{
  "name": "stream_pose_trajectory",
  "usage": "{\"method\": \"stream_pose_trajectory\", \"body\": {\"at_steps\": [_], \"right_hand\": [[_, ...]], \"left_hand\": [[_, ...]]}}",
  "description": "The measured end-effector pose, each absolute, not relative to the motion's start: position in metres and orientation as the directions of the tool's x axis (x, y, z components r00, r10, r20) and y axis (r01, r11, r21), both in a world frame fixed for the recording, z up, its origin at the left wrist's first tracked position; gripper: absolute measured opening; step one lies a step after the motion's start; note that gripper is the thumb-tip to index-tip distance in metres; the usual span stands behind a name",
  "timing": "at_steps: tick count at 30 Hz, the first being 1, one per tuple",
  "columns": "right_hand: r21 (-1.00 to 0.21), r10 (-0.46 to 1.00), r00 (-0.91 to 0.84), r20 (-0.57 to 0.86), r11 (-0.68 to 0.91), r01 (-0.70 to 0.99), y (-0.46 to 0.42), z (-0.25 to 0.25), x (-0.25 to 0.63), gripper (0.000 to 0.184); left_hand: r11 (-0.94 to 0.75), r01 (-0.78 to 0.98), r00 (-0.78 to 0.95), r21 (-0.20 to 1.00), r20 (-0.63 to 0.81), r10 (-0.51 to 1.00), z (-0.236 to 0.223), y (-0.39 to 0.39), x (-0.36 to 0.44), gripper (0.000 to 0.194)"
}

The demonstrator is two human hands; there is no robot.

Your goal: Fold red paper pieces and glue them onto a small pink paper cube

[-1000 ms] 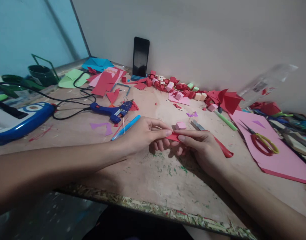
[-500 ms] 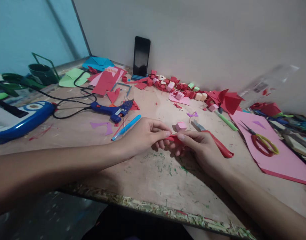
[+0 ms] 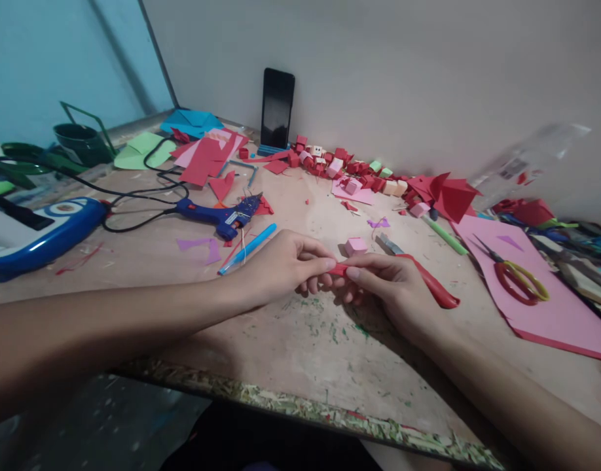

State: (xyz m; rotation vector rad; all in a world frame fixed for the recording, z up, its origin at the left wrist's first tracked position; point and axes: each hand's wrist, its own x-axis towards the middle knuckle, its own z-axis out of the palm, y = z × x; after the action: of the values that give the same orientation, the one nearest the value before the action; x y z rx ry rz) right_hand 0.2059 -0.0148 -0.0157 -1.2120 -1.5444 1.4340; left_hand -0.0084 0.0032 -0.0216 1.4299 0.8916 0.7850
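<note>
Between my two hands is a small piece of red paper [image 3: 338, 269], pinched from both sides. My left hand [image 3: 293, 261] grips its left end with thumb and fingers. My right hand [image 3: 386, 278] closes on its right end, so much of the piece is hidden by fingertips. Just beyond my fingers sits a pink paper cube [image 3: 355, 246]. A red-handled tool with a grey metal end [image 3: 435, 288] lies beside my right hand. Near my left wrist is a blue pen [image 3: 249, 248].
A blue glue gun [image 3: 222, 216] with a black cord lies at left. Along the wall are several small paper cubes [image 3: 334, 167] and a phone [image 3: 277, 108] on a stand. Scissors [image 3: 519, 281] rest on pink paper sheets [image 3: 570, 314] at right. The table's rough front edge [image 3: 291, 402] is close.
My right fingertips have shifted slightly on the red paper, and a little more of it shows between my hands. Other things stay where they were.
</note>
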Motion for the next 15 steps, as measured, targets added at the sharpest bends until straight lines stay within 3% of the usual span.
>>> {"method": "stream_pose_trajectory", "body": {"at_steps": [15], "right_hand": [[-0.982, 0.926, -0.339, -0.165, -0.123, 0.141, -0.0121, -0.0161, 0.2086, 0.024]], "left_hand": [[-0.112, 0.083, 0.459, 0.99, 0.062, 0.886, -0.0227, 0.004, -0.0102, 0.017]]}}
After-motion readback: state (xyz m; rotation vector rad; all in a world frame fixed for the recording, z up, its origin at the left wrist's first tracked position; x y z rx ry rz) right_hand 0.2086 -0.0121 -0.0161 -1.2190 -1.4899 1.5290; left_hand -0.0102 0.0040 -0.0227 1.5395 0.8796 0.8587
